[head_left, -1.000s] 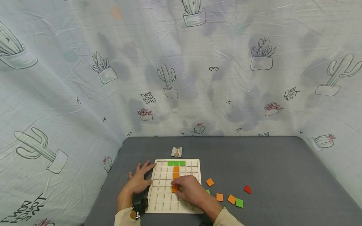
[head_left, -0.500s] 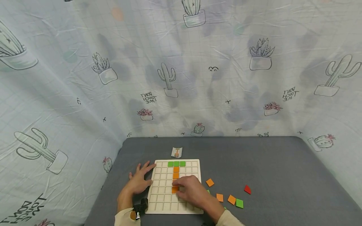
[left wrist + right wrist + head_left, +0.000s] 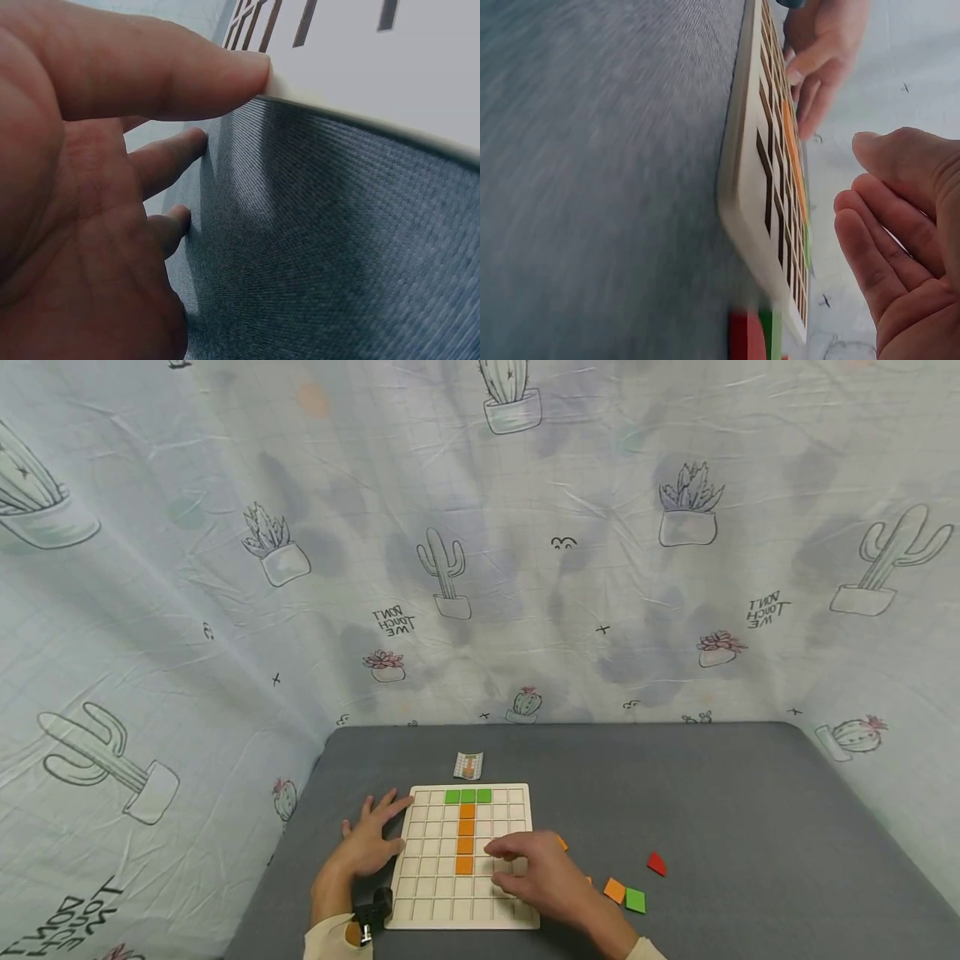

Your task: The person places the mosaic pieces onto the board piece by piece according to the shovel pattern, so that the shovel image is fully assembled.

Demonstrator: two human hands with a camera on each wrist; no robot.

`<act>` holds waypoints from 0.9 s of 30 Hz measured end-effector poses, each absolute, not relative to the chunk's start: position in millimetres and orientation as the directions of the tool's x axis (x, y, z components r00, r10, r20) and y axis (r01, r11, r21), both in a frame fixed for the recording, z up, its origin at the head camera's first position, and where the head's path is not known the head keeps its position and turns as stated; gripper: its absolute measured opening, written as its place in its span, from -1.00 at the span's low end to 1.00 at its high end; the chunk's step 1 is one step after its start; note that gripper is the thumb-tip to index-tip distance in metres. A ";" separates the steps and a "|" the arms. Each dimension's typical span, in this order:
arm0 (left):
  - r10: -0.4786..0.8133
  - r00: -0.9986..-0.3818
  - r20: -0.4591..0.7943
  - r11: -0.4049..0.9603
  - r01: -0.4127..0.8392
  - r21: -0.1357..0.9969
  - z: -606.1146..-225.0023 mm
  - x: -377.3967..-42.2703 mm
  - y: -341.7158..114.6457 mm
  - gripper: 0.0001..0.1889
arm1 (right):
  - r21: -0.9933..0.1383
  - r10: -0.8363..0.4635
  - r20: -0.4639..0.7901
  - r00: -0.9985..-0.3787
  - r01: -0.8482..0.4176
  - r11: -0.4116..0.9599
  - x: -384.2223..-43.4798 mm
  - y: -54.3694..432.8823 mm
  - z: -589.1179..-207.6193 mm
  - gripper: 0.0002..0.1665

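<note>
A pale wooden grid board (image 3: 426, 887) lies flat on the grey table. Three green square tiles (image 3: 468, 796) fill cells in its far row, and a column of several orange square tiles (image 3: 466, 845) runs down from the middle one. My left hand (image 3: 365, 845) is spread at the board's left side; its thumb (image 3: 240, 79) touches the edge in the left wrist view. Over the right part of the board is my right hand (image 3: 546, 872), thumb and fingers apart, with nothing between them; the right wrist view shows its bare fingers (image 3: 889, 251).
A small printed card (image 3: 468, 766) lies beyond the board. To the right are loose pieces: an orange tile (image 3: 615, 891), a green tile (image 3: 635, 901) and a red rounded piece (image 3: 657, 864). More orange pieces are partly hidden by the right hand. A patterned cloth hangs behind.
My right hand has drawn away from the orange column to the right, uncovering its lower tiles. The left hand stays at the board's edge.
</note>
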State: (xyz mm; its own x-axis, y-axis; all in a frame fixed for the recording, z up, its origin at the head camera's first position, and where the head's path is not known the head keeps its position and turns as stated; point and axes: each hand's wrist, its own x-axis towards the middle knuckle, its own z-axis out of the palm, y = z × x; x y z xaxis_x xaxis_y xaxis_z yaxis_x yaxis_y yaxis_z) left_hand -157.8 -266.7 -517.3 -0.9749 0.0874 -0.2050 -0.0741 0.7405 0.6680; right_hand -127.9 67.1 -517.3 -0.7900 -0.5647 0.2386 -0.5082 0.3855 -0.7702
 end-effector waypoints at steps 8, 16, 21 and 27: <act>0.101 -0.973 -0.206 0.719 -0.072 0.692 -517.0 -156.6 -267.9 -0.22 | -0.778 -0.491 0.201 -0.848 -0.443 0.445 -115.9 98.8 -512.9 -0.64; 0.096 -0.974 -0.203 0.724 -0.072 0.686 -517.6 -157.6 -267.6 -0.22 | -0.759 -0.395 0.333 -0.856 -0.492 0.426 -102.3 128.0 -517.4 -0.62; 0.087 -0.974 -0.210 0.728 -0.081 0.681 -516.8 -158.1 -267.1 -0.21 | -0.767 -0.344 0.325 -0.881 -0.458 0.450 -97.4 145.1 -516.4 -0.61; 0.084 -0.974 -0.212 0.731 -0.085 0.677 -515.3 -157.2 -266.4 -0.21 | -0.745 -0.284 0.306 -0.909 -0.414 0.524 -93.7 164.7 -513.0 -0.56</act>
